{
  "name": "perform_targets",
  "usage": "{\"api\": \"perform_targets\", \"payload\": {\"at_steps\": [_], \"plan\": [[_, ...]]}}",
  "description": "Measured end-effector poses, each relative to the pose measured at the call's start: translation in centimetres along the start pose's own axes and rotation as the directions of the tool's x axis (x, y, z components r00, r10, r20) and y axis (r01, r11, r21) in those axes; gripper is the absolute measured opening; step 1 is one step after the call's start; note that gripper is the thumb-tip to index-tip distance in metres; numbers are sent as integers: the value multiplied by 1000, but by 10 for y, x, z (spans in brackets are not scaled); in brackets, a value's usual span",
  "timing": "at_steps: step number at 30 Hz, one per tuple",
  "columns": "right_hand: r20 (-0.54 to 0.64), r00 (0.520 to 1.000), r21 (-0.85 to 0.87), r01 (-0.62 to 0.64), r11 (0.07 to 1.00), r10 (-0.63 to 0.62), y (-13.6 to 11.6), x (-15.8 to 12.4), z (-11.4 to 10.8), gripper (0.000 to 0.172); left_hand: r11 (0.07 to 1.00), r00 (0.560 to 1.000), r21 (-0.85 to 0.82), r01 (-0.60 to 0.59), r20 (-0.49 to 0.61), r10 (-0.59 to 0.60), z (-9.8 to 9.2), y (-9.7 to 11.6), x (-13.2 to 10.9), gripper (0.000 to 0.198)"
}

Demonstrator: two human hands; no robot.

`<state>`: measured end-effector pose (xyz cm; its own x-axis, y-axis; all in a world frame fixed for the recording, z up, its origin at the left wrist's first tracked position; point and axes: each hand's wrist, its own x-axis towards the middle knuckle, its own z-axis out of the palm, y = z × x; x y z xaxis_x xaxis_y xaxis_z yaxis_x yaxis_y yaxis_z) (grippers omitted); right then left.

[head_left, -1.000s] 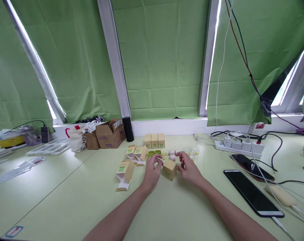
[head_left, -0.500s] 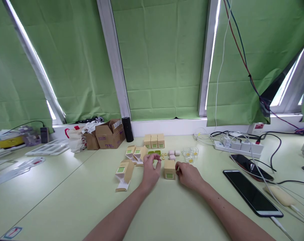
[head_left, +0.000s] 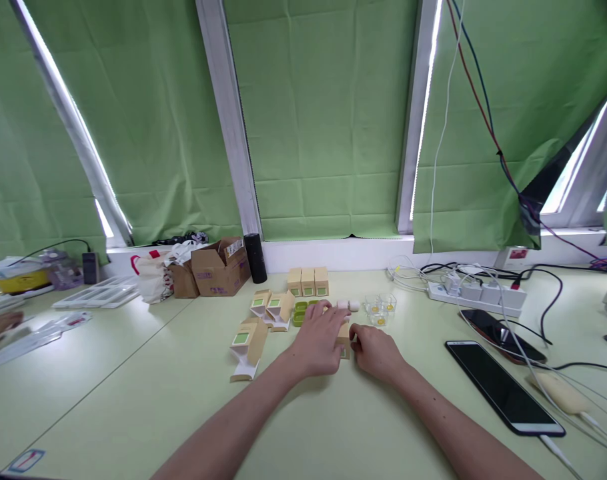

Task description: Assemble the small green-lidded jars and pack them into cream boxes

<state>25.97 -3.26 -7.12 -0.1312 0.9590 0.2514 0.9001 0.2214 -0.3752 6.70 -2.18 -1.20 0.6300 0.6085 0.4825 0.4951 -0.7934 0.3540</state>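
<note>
A small tan cardboard box (head_left: 344,347) stands in front of me, its left part hidden behind my left hand (head_left: 317,339). That hand reaches across the box with its fingers stretched out and the thumb apart. At the box's right side, my right hand (head_left: 378,352) has curled fingers gripping its edge. Just beyond lie a green compartment tray (head_left: 299,315), pale pink rolls (head_left: 353,305) and clear cups with yellow centres (head_left: 377,311). To the left, open-flapped boxes (head_left: 251,337) with green windows lie on the table. Three closed boxes (head_left: 308,281) stand in a row at the back.
An opened brown carton (head_left: 221,268) and a black cylinder (head_left: 254,259) stand at the back left. Phones (head_left: 503,387), cables and a white power strip (head_left: 476,297) occupy the right side. Another person's hand (head_left: 2,327) shows at the far left edge.
My left hand has moved right, from beside the green tray to over the small box, now covering part of it. My right hand stays at the box. The other person's hand has come further into view.
</note>
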Motion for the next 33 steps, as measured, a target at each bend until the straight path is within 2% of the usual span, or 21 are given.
{"api": "perform_targets", "payload": {"at_steps": [6,8,11,14,16,18,19,24,33], "plan": [[11,1000,-26,-6,1000,6,-1,-1,-1,18,993,996,-89,-76,-44,72,0,-12,18,46],[18,1000,-29,-12,1000,12,-2,-1,-2,19,991,998,-118,-62,-10,61,-5,-16,27,44],[40,999,-43,-30,999,32,-3,0,-2,19,986,1000,-163,18,28,-14,-20,-18,50,48],[61,997,-59,-45,997,49,-5,0,-4,18,995,990,-10,96,107,-95,-38,-16,83,58],[68,996,-61,-49,997,53,-5,0,-5,17,965,971,231,121,174,-163,-45,-16,107,67],[74,996,-65,-51,997,56,-5,0,-5,17,900,960,425,92,204,-194,-45,-18,129,73],[76,995,-68,-51,996,57,-6,0,-6,18,868,961,490,77,195,-195,-43,-20,138,71],[94,994,-82,-52,995,60,-5,0,-6,20,830,960,546,111,157,-232,-16,-42,164,58],[106,993,-105,-38,994,49,-6,0,-6,20,801,939,570,182,141,-313,32,-75,166,40]]}}
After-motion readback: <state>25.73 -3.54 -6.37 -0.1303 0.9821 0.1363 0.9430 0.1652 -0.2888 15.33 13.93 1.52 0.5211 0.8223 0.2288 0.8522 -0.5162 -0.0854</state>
